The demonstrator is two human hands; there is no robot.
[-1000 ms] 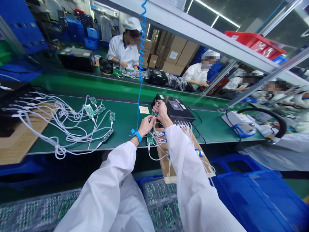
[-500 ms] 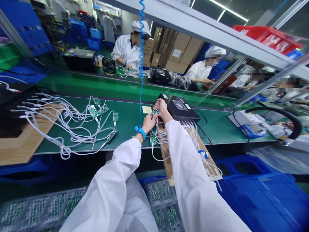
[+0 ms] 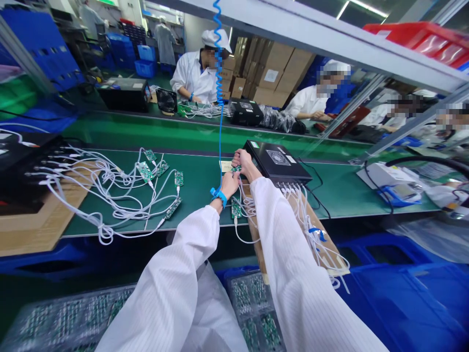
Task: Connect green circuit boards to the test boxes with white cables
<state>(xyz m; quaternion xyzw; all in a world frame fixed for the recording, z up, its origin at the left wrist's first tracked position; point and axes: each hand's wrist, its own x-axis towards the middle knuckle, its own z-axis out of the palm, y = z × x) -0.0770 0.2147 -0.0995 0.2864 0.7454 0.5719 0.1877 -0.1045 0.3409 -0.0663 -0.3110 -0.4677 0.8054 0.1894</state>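
Observation:
Both my hands meet over the bench around one small green circuit board [image 3: 236,169]. My left hand [image 3: 230,184], with a blue wrist strap and coiled cord, pinches its near side. My right hand [image 3: 246,163] has its fingers closed on the far side, and they cover part of the board. Just below, another circuit board [image 3: 236,209] lies at the bench edge with a white cable plugged into it. Beside my right hand stands a black box [image 3: 277,160] with a fan grille and a row of white cables [image 3: 298,195]. A paper label [image 3: 227,166] lies behind my left hand.
Several cabled boards [image 3: 145,171] lie to the left, wired to another black box [image 3: 32,166]. Trays of boards [image 3: 69,313] sit below the bench. Blue bins [image 3: 410,293] stand low on the right. Co-workers sit across the bench, and a metal beam [image 3: 311,39] crosses overhead.
The view has shifted slightly, so the bench and boxes appear a little further right. Both hands stay together on the same circuit board, with only slight finger movement.

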